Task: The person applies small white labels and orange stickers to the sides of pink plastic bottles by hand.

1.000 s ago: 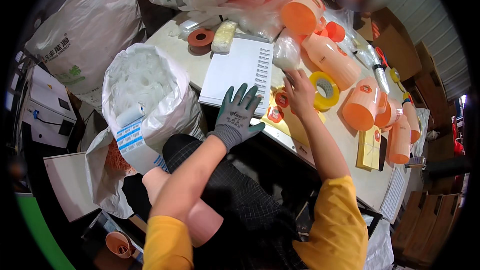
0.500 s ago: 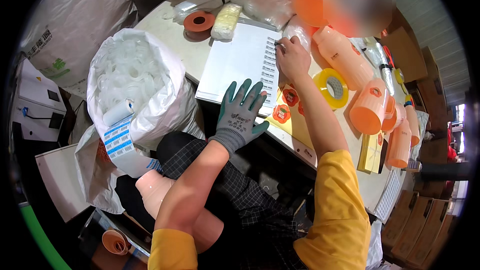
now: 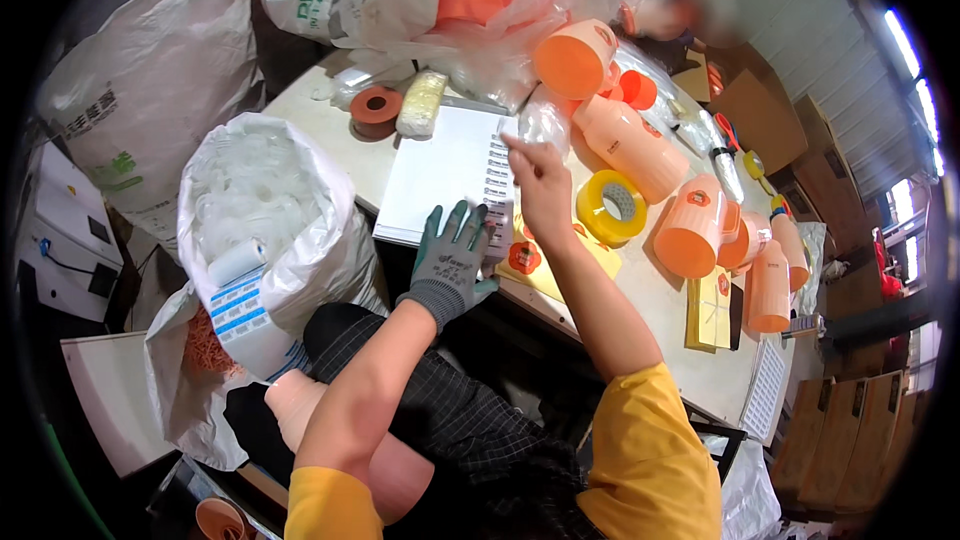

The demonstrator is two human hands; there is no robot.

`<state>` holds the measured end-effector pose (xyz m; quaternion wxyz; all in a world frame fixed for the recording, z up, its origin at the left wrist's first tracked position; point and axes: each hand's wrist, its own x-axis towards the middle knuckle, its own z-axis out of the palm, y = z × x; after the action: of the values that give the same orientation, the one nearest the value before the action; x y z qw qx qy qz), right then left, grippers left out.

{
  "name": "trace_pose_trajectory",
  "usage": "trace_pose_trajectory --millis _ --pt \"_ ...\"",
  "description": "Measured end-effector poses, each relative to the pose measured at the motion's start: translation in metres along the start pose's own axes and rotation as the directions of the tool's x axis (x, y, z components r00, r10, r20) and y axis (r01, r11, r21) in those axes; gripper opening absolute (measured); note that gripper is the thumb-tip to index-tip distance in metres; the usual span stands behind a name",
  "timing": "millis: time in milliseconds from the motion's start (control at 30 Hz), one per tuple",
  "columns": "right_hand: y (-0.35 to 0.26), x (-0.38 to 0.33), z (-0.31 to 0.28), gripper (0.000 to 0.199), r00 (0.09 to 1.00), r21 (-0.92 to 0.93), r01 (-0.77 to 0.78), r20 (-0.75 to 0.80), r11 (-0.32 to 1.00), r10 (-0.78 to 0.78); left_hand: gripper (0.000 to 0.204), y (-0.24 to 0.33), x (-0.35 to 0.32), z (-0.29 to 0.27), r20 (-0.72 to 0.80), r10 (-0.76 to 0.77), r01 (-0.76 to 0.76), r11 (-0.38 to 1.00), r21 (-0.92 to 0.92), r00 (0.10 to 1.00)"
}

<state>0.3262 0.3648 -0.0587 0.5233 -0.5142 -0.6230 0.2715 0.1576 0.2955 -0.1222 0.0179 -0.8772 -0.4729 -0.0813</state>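
The left hand (image 3: 447, 265), in a grey glove with green fingertips and dark print across its back, lies spread flat over the lower right part of a stack of white sheets (image 3: 432, 180). The bare right hand (image 3: 538, 180) is at the stack's right edge, fingers curled and index finger toward the upper end of a column of small black-printed labels (image 3: 496, 180); whether it grips one, I cannot tell. The stack lies on the pale table (image 3: 650, 335), in front of the person.

Just right of the stack is a yellow paper sheet (image 3: 545, 278) with round red stickers, then a roll of yellow tape (image 3: 593, 224). Farther right, a peach bottle (image 3: 625, 145) carries small dark lettering, and a peach jug (image 3: 688, 232) bears a round red label. Beyond the stack sit a reddish-brown roll (image 3: 375, 112) and a wrapped yellowish block (image 3: 421, 105).

To the left, a strip of labels (image 3: 243, 312) banded in blue and white hangs over a white bag of clear rings (image 3: 335, 260). Behind it, a large white sack (image 3: 165, 80) shows black characters and a green mark.
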Motion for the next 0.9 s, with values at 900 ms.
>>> trace_pose_trajectory --millis 900 --pt "-0.128 -0.259 0.113 0.041 0.429 0.14 0.78 0.591 0.611 -0.683 0.027 0.098 -0.361 -0.066 -0.571 -0.579 0.509 0.807 -0.3 0.582"
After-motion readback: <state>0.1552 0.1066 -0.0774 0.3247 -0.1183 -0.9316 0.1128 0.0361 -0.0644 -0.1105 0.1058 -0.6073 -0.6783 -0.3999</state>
